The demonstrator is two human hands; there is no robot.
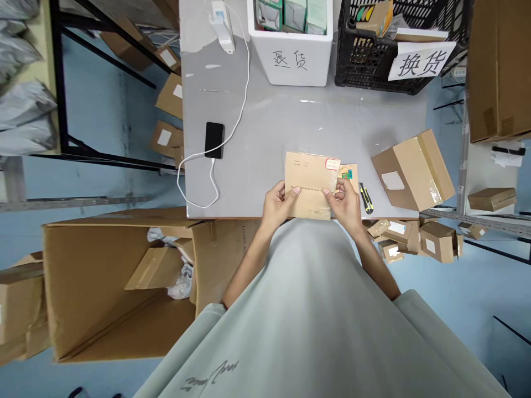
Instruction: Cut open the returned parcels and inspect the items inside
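Observation:
A flat tan packet with printed text and a red-edged label in its upper right corner is held near the table's front edge. My left hand grips its left side, thumb on the front face. On the right side my right hand pinches it the same way. Partly hidden behind the packet is a second tan item with a green and blue print; whether my right fingers touch it I cannot tell. Just right of that hand lies a yellow and black box cutter.
A taped cardboard box stands on the table's right. Behind are a white bin and a black crate with handwritten signs. A black phone with a white cable lies left. A big open carton stands at lower left.

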